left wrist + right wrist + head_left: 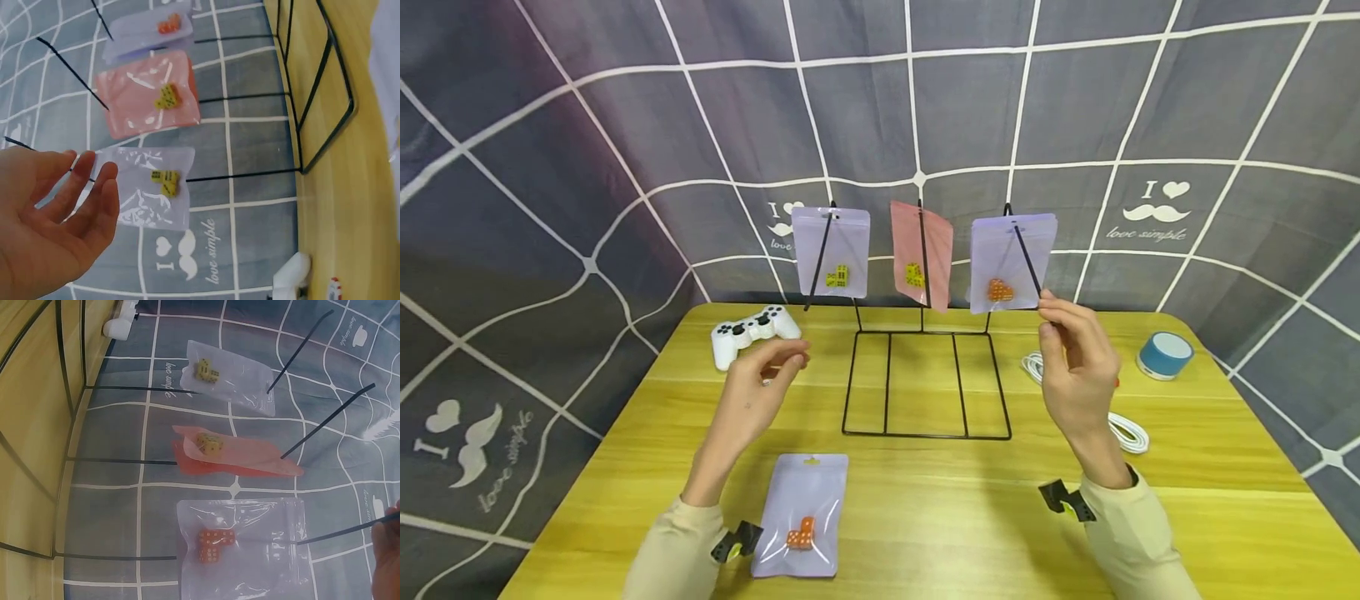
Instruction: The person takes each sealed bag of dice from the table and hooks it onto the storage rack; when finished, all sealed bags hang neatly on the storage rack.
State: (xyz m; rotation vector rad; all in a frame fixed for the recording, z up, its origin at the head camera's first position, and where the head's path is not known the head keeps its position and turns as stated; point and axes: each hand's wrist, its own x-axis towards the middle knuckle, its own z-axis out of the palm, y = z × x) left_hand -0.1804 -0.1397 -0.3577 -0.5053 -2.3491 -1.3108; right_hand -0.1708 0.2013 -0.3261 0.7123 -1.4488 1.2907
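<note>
A black wire rack point(927, 435) holds three small zip bags on its prongs. The left purple bag point(808, 250) and the middle pink bag point(902, 225) contain yellow dice; the right purple bag point(1033, 250) contains orange dice. At the tip of the right prong point(1028, 260), my right hand point(1078, 362) pinches the wire between thumb and fingers. My left hand point(760, 387) hovers below the left bag, fingers loosely bent and holding nothing. Another purple bag point(808, 487) with orange dice lies on the table beside my left wrist.
A white game controller point(752, 331) lies at the table's back left, behind my left hand. On the right are a blue round speaker point(1165, 357) and a coiled white cable point(1129, 433). A grey gridded cloth point(970, 117) hangs behind the table point(925, 508).
</note>
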